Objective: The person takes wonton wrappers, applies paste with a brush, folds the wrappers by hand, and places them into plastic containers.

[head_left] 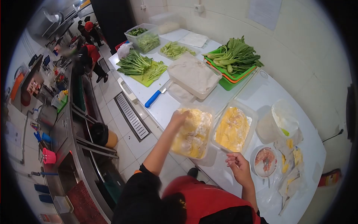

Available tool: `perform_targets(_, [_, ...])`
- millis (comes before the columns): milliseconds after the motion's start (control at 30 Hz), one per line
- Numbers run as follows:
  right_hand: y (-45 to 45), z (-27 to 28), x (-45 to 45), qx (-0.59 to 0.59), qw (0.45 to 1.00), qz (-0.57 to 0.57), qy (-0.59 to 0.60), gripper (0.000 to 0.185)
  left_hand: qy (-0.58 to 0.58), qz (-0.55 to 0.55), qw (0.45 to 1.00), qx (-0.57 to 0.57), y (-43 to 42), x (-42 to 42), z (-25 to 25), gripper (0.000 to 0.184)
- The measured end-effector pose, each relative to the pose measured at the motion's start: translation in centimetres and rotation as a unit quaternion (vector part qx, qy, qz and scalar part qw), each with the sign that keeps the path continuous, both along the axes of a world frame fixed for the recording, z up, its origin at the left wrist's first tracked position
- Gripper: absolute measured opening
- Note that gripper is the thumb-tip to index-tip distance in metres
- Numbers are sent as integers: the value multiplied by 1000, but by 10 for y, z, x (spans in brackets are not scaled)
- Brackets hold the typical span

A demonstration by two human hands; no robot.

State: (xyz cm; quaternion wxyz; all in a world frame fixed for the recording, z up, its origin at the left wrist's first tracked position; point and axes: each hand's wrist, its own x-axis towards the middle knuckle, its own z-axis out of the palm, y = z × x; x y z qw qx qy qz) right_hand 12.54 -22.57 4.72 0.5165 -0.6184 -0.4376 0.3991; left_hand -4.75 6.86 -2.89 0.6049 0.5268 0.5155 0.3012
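My left hand (180, 118) reaches over the upper left part of a plastic container (207, 155), which holds flat yellow pieces dusted with white powder (192, 130). Its fingertips are too unclear to show whether they grip anything. My right hand (239, 166) is held near the front edge of a second container (215, 140), its fingers loosely bent and apart with nothing seen in them. More powdered yellow pieces (232, 128) lie in that container. Right of this hand stands a white bowl (257, 171) of pinkish minced filling (264, 158) with a spoon (266, 166) in it.
A tub of white powder (266, 128) and yellow pieces on plastic film (289, 183) are at right. Further back are a blue-handled knife (153, 100), a lidded container (194, 74), cut greens (136, 63) and a green basket (231, 84) of leafy vegetables. Another person (91, 58) bends at the left counter.
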Motion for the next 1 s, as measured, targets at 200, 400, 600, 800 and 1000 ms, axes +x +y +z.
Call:
perform_targets(200, [-7,4,5,-30,999,-10,-26,19,243,18,956,163,-32,-3,26,64])
perform_targets(400, [-9,7,3,-29,996,1,-83,21,317,21,880,354,-61,-19,52,61])
perform_targets(600, [-6,12,-1,-42,994,19,-103,21,341,-97,856,377,-82,10,18,59])
perform_targets(800, [-7,12,-1,-33,992,32,-121,20,339,-119,888,287,-87,24,12,62])
perform_targets(1000, [-15,10,2,-36,992,26,-121,19,302,-50,887,347,-80,15,2,65])
